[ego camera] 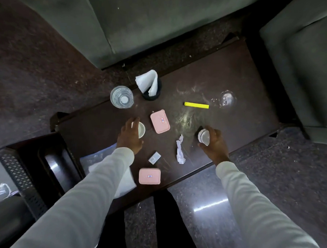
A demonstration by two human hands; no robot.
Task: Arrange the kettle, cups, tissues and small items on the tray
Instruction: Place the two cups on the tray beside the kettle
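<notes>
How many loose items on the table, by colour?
Pink: 2, box, box
White: 4, cup at left hand, cup in right hand, napkins, crumpled tissue
Yellow: 1, stick
Clear: 1, glass
Grey: 1, small packet
Total: 9

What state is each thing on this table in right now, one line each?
Left hand: grips white cup, upright.
Right hand: holds stacked white cups, tilted.
Glass: upright.
Tissue holder: upright, tissues in.
Pink boxes: closed.
Yellow stick: lying flat.
Crumpled tissue: loose on table.
</notes>
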